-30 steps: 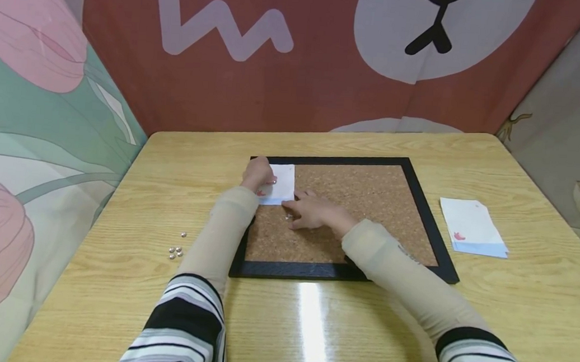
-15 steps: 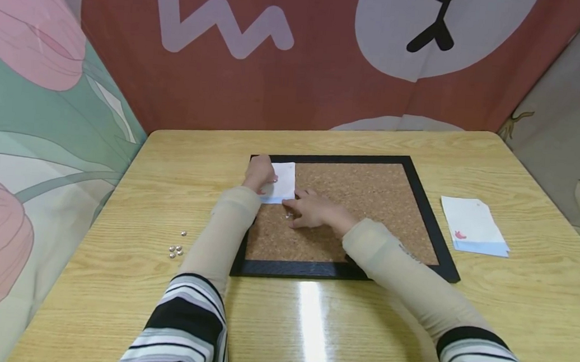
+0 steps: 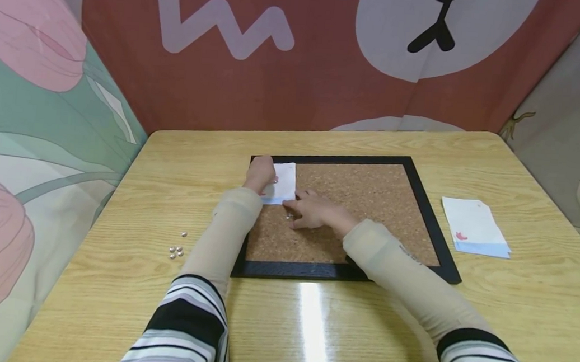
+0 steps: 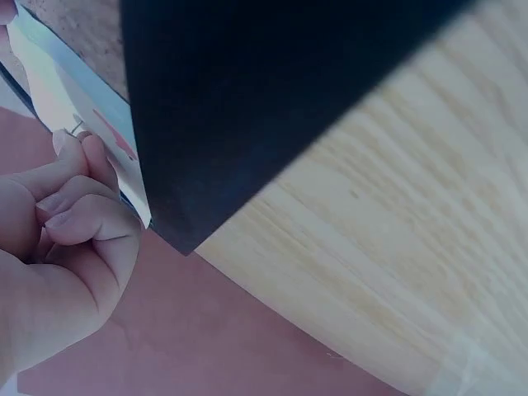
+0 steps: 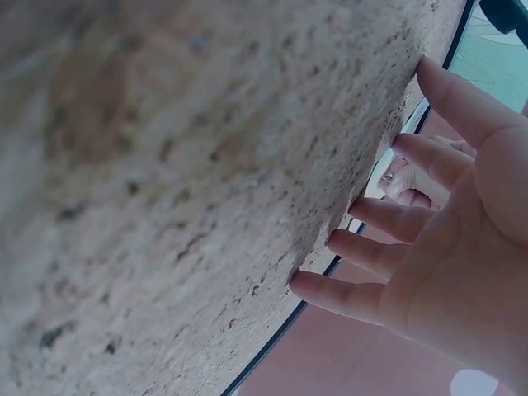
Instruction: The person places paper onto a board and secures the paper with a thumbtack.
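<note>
My left hand [image 3: 260,173] is over the left part of a white note sheet [image 3: 285,180] at the corkboard's far left corner. In the left wrist view, thumb and forefinger pinch a pushpin [image 4: 77,127]; its thin point shows and the other fingers are curled. The sheet has a blue lower band and a small red print. My right hand [image 3: 313,209] rests with spread fingers on the cork, fingertips at the sheet's lower right corner. A small shiny piece [image 3: 289,216] lies by its thumb. The corkboard [image 3: 359,208] has a black frame.
Several small shiny round pins [image 3: 176,251] lie on the wooden table [image 3: 111,280] left of the board. A stack of similar sheets [image 3: 475,225] lies to its right. A red printed cloth [image 3: 275,101] hangs behind the table's far edge.
My left hand has shifted very slightly to the right over the sheet. The right hand stays in place on the board.
</note>
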Tool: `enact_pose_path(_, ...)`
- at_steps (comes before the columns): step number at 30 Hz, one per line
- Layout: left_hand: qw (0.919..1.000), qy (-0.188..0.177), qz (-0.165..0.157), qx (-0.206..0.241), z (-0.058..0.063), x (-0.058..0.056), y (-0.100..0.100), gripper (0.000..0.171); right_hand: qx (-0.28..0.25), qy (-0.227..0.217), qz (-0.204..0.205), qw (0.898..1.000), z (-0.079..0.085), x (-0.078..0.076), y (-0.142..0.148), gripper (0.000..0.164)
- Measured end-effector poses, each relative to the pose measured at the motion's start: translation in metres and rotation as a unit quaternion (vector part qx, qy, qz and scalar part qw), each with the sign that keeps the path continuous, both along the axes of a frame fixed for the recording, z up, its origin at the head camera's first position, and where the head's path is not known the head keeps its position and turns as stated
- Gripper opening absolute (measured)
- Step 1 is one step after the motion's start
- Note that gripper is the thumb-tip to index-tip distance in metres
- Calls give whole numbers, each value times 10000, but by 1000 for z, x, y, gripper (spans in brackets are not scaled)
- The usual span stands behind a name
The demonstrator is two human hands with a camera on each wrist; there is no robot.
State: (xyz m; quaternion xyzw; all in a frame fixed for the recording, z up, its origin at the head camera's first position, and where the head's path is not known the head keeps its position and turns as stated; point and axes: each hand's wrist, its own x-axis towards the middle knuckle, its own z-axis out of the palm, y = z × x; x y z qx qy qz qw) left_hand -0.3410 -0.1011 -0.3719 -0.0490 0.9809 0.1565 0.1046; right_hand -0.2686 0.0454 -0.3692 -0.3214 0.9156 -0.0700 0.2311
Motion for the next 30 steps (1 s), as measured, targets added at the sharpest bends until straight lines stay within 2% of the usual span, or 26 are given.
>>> enact_pose_path(14, 9998, -163, 98, 67, -2, 1, 7, 20, 4, 19, 27, 10000, 0, -1, 2, 59)
enact_pose_path(20, 9990, -112, 145, -418, -2, 1, 11, 24, -15, 29, 25, 10000, -1, -1, 2, 59)
enact_pose_path(24, 9966, -43, 258, -786, -4, 3, 7, 30, -14, 63, 41, 10000, 0, -1, 1, 59)
enact_pose_path(27, 9956, -157, 335, -865, -5, 6, 2, 41, 4, 64, 58, 10000, 0, 0, 1, 59)
enact_pose_path(30, 9960, -275, 198, -829, -4, 7, 1, 41, -2, 35, 39, 10000, 0, 0, 1, 59)
